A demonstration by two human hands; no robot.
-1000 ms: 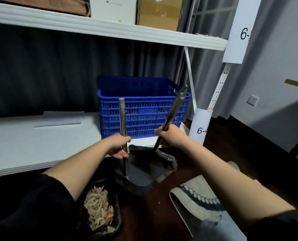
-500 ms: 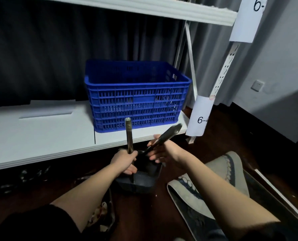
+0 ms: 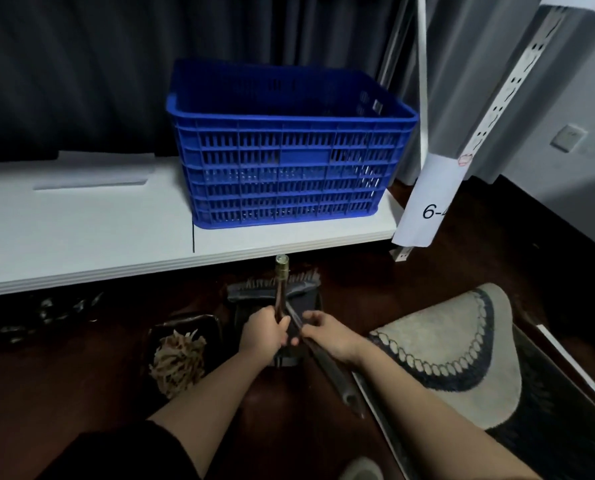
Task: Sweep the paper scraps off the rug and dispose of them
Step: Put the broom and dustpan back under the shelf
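My left hand (image 3: 265, 334) grips the upright metal handle (image 3: 281, 282) of the dark dustpan (image 3: 285, 360), which stands on the floor just in front of the low shelf. My right hand (image 3: 327, 336) holds the broom handle (image 3: 341, 382), which slants back toward me. The broom's bristled head (image 3: 275, 287) lies at the dustpan's far end. A dark bin (image 3: 185, 322) left of the dustpan holds a heap of paper scraps (image 3: 178, 358). The grey rug (image 3: 445, 344) with a dark scalloped border lies to the right.
A blue slatted crate (image 3: 289, 161) stands on the white low shelf (image 3: 81, 244) right behind the dustpan. A shelf post with a paper label (image 3: 427, 202) stands at the right. A long flat panel (image 3: 549, 382) lies on the dark wood floor by the rug.
Both hands have come down, bringing dustpan and broom to the floor by the shelf. The broom handle has swung from pointing up to slanting toward me.
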